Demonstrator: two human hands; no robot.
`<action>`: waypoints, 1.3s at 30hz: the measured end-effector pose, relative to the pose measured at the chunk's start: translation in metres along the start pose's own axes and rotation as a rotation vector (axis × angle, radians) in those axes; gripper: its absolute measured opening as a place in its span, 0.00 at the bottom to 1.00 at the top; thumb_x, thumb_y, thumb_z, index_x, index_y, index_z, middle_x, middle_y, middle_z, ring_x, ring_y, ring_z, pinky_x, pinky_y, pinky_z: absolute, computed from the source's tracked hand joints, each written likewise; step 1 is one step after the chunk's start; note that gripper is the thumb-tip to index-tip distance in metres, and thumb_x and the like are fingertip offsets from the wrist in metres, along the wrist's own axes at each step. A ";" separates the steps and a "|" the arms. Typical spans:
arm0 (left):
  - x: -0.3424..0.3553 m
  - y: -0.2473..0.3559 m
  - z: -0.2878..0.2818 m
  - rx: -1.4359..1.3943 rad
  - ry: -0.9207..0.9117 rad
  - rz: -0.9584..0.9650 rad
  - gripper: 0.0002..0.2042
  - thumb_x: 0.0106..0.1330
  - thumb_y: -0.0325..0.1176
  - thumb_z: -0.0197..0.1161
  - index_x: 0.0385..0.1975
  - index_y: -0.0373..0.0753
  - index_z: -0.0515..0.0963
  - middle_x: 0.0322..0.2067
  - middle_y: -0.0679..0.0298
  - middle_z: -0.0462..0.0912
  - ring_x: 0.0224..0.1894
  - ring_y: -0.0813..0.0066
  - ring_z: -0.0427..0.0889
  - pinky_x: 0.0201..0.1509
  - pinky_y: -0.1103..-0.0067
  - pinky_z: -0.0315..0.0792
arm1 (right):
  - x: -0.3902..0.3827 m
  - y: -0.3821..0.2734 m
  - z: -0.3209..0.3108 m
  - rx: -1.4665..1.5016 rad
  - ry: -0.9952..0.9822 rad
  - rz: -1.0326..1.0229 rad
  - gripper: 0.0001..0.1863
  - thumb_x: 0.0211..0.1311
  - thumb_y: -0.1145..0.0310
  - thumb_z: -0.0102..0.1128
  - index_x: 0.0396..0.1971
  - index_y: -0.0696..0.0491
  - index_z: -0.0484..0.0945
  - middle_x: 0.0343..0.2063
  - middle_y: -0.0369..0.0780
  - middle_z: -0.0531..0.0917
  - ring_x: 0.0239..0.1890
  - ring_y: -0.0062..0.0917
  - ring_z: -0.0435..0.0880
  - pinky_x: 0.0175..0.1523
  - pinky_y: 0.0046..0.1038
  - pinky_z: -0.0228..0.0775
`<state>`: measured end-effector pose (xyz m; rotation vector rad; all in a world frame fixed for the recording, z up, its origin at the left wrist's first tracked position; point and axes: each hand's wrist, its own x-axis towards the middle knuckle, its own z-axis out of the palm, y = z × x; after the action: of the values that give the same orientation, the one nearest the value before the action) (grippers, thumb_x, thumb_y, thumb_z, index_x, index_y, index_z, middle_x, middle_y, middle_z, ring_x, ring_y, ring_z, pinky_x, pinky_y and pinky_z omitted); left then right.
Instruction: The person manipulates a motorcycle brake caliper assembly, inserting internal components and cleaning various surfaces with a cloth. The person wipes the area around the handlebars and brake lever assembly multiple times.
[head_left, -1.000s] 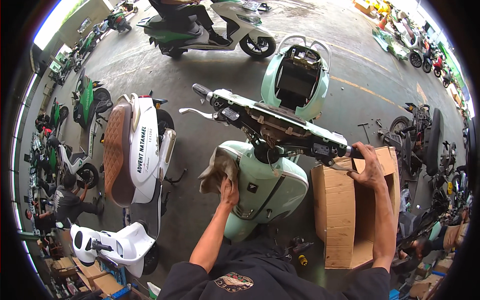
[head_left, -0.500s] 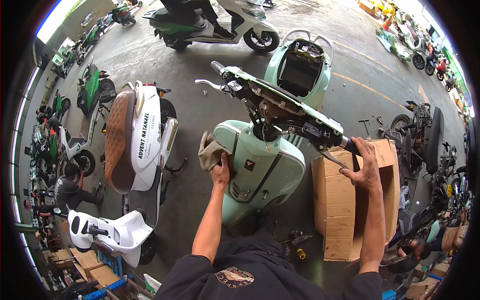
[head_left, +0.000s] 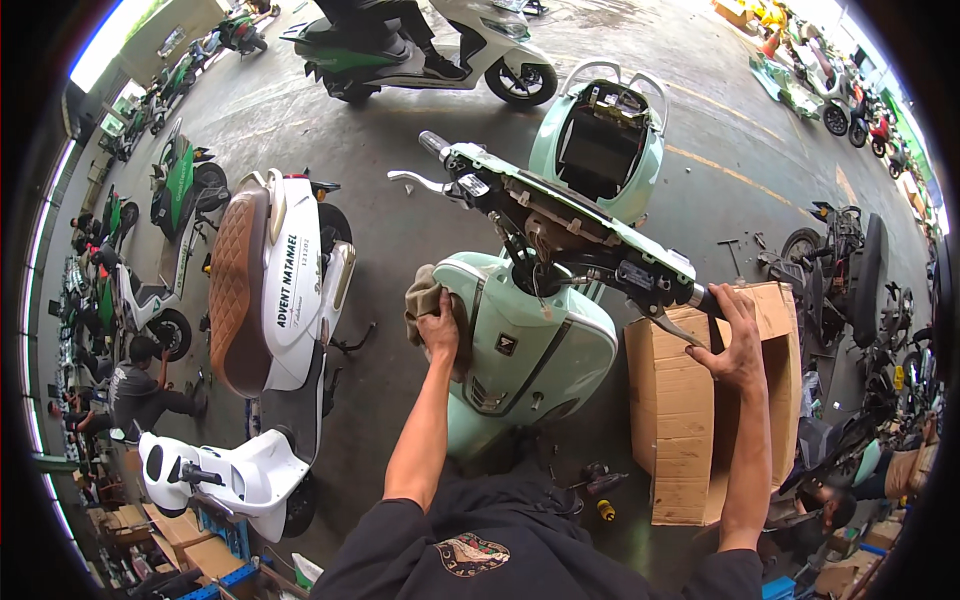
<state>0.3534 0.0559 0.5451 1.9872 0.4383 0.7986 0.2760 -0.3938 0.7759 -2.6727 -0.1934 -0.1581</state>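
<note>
A mint-green scooter (head_left: pixel 520 350) stands in front of me, its handlebar cover off so that wires and brackets show. My left hand (head_left: pixel 438 325) is closed round a greyish-brown cloth (head_left: pixel 424 300) and presses it against the left side of the front panel. My right hand (head_left: pixel 735 340) is wrapped round the right handlebar grip (head_left: pixel 712 297), with the thumb near the brake lever (head_left: pixel 672 325). The left handlebar end (head_left: pixel 434 143) and its white lever (head_left: pixel 418 181) are untouched. Behind the handlebar, the scooter's seat opening (head_left: pixel 600 150) is uncovered.
An open cardboard box (head_left: pixel 680 430) stands beside my right forearm. To the left is a white scooter (head_left: pixel 295 270) with a brown quilted seat. A power drill (head_left: pixel 602 480) lies on the floor. A person crouches at far left (head_left: pixel 145 385); another sits on a scooter (head_left: pixel 400 45) ahead.
My left hand has shifted slightly with the cloth along the panel's left edge. The handlebar has turned a little, its right end coming slightly nearer, with my right hand still on the grip.
</note>
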 end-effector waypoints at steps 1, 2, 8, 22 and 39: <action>0.014 0.007 0.007 -0.004 -0.003 -0.007 0.19 0.68 0.47 0.64 0.46 0.36 0.83 0.41 0.55 0.88 0.46 0.56 0.85 0.54 0.67 0.73 | 0.000 0.001 0.000 -0.007 -0.004 0.002 0.50 0.31 0.65 0.78 0.64 0.56 0.70 0.62 0.50 0.72 0.65 0.46 0.66 0.71 0.42 0.60; 0.033 0.010 0.009 0.025 -0.051 -0.211 0.20 0.68 0.47 0.64 0.46 0.36 0.83 0.43 0.54 0.87 0.47 0.57 0.85 0.55 0.68 0.73 | 0.000 0.001 0.002 -0.001 -0.001 -0.003 0.50 0.31 0.64 0.78 0.64 0.56 0.70 0.62 0.50 0.72 0.65 0.46 0.66 0.71 0.42 0.60; 0.018 -0.001 -0.007 0.015 -0.184 -0.271 0.22 0.69 0.49 0.65 0.46 0.33 0.82 0.43 0.54 0.87 0.47 0.62 0.85 0.54 0.69 0.73 | 0.000 0.004 0.005 -0.006 0.033 -0.036 0.48 0.32 0.68 0.79 0.62 0.56 0.72 0.61 0.49 0.75 0.63 0.44 0.69 0.69 0.41 0.64; 0.008 0.000 -0.005 -0.164 -0.257 -0.261 0.21 0.69 0.43 0.65 0.51 0.30 0.80 0.49 0.53 0.85 0.52 0.65 0.82 0.60 0.73 0.71 | -0.003 -0.003 -0.004 -0.046 -0.060 0.009 0.54 0.32 0.61 0.81 0.66 0.60 0.65 0.63 0.52 0.70 0.66 0.47 0.66 0.72 0.41 0.59; 0.056 -0.024 -0.005 0.013 -0.164 -0.389 0.17 0.70 0.43 0.62 0.47 0.35 0.82 0.44 0.54 0.87 0.47 0.59 0.85 0.55 0.68 0.74 | -0.005 0.023 0.016 -0.025 -0.013 0.006 0.54 0.31 0.64 0.82 0.66 0.59 0.66 0.64 0.50 0.70 0.66 0.45 0.66 0.71 0.40 0.60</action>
<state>0.3912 0.1037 0.5466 1.8789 0.7055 0.3874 0.2762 -0.4080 0.7509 -2.6991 -0.1883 -0.1427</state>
